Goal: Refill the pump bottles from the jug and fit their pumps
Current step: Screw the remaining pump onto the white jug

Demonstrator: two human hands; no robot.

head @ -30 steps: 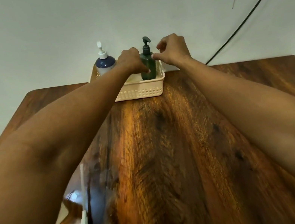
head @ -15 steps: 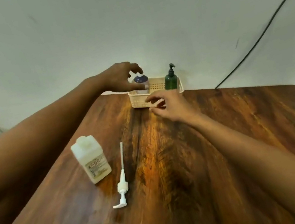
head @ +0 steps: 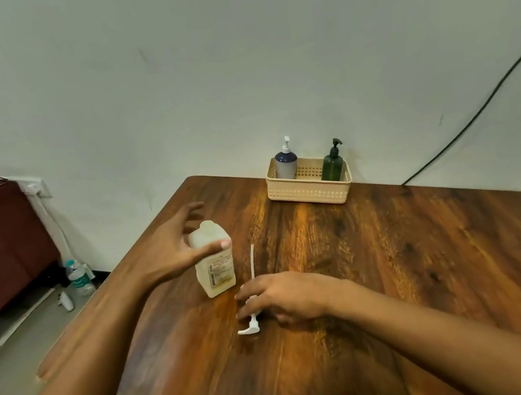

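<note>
Far edge of the table (head: 402, 259), close to the wall (head: 228, 63): cream slotted basket (head: 310, 193) holding two upright bottles, set apart at opposite ends. Blue bottle (head: 287, 166) at the left end with white pump (head: 286, 144) fitted, green bottle (head: 333, 167) at the right end with dark pump (head: 336, 145) fitted; fill level of either not discernible. Nearer and to the left, standing upright on the wood: translucent white jug (head: 217, 271), rectangular, label toward the camera, contents pale (level not readable). Left hand (head: 171, 251) at the jug's shoulder, fingers spread wide and nearly straight, thumb laid across the front of the jug, remaining fingers blurred behind its top; nothing clasped, contact uncertain. Just right of the jug, lying flat on the table: loose pump (head: 252, 265), white, long axis running away from the camera, thin dip tube pointing toward the far edge and slightly right, nozzle head at the near end with the spout turned left. Right hand (head: 287, 297) palm down over the middle of the loose pump, fingers bent over its collar and hiding it; pinched or merely covered, not to be told. Tube and nozzle showing on either side of those fingers. Beyond the table: black cable (head: 480, 109) slanting down the wall at right; clear water bottle (head: 78, 278) upright on the floor (head: 6, 381) at left.
</note>
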